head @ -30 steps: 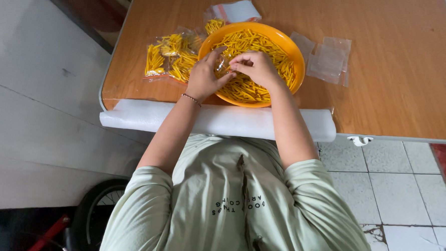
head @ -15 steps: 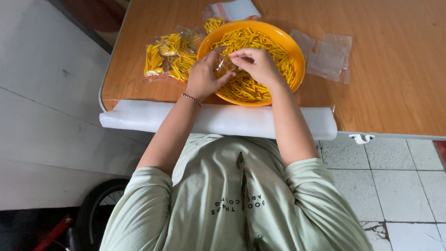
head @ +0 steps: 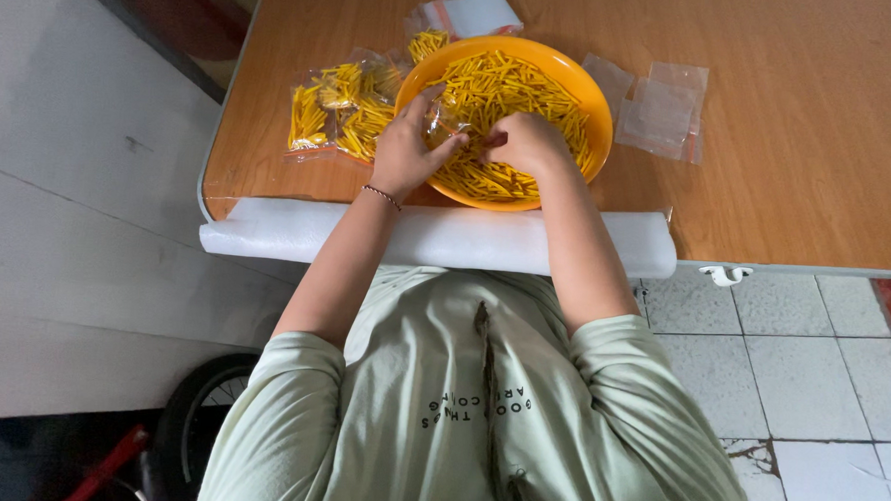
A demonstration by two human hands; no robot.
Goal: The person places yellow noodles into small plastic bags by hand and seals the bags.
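Over the near edge of the table (head: 821, 147), your forearms cross a white foam roll (head: 446, 239) and reach into one orange bowl (head: 600, 117) heaped with short yellow sticks (head: 513, 83). Your left hand (head: 402, 150) pinches a small clear bag (head: 441, 120) and holds it over the bowl's left side; the fingers are closed on the plastic, thumb on top. Your right hand (head: 525, 144) is curled knuckles-up among the sticks just beside the bag, and whether it grips any I cannot tell, since the fingertips are hidden.

By my reading, you are in the filling step: one bag held ready, sticks being gathered for it. The next move seems to call for a steady bag mouth and a small bunch lined up lengthwise, so the sticks slide in rather than catch on the rim.

Farther out, count what lies around the bowl. To its left sit filled bags (head: 336, 110) of yellow sticks, roughly three, overlapping so the number is uncertain, with one more (head: 426, 43) behind the rim. Beyond that lies one white packet (head: 471, 13). To the right, empty clear bags (head: 657, 109) lie flat, about three, overlapping.
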